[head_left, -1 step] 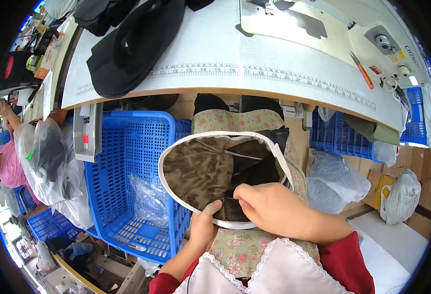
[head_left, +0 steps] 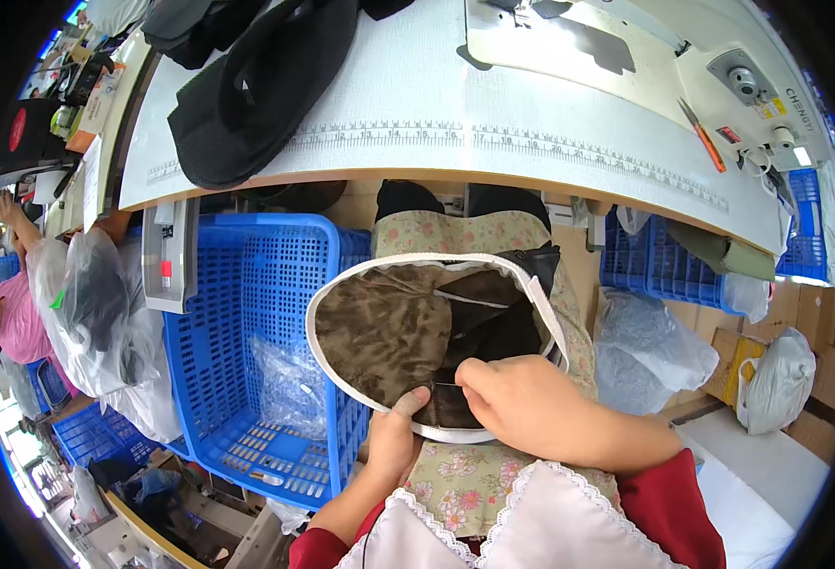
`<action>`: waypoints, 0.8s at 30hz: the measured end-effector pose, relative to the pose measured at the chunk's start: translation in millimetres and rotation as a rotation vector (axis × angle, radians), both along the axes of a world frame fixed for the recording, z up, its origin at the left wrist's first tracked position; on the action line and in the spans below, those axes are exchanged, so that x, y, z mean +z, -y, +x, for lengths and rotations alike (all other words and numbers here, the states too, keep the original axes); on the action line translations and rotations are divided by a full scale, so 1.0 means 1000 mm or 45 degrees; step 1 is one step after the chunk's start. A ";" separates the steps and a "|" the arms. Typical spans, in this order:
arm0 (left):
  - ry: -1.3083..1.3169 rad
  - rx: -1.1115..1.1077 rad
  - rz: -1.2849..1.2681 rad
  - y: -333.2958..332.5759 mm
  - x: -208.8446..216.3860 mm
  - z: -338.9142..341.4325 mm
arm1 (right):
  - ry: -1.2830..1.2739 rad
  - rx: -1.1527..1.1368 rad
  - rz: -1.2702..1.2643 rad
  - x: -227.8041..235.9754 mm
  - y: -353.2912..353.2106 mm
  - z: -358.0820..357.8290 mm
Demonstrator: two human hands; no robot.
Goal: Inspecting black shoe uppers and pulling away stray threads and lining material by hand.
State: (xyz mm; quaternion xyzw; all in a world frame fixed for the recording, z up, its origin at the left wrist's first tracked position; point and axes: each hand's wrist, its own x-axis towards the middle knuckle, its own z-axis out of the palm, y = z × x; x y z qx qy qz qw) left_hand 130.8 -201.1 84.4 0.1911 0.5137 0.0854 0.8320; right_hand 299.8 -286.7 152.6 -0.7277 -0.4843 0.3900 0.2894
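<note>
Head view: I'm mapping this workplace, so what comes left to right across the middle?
Person in pink → translucent plastic bag holding dark items → large blue perforated plastic basket → brown fabric piece with white edging → crumpled clear plastic bag → bulging whitish plastic bag.

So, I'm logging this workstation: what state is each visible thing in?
Round white-rimmed, brown-lined fabric piece: open side up
Left hand: pinching its rim
Right hand: closed on a thin strand
Large blue plastic basket: open, clear plastic bag inside
Orange-handled metal tool: lying down
Black fabric piece: lying on the white table
White sewing machine: running or not, unclear
</note>
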 end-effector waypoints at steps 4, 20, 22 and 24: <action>-0.005 0.012 -0.002 0.001 -0.002 0.001 | 0.222 0.105 -0.040 -0.016 0.000 -0.010; 0.025 0.030 0.031 0.000 -0.007 0.004 | 0.231 0.175 -0.005 -0.021 -0.007 -0.002; 0.030 0.019 0.050 0.000 -0.008 0.003 | 0.236 0.177 -0.009 -0.022 -0.006 -0.002; 0.023 0.024 0.039 0.000 -0.006 0.004 | 0.242 0.178 -0.014 -0.023 -0.006 -0.003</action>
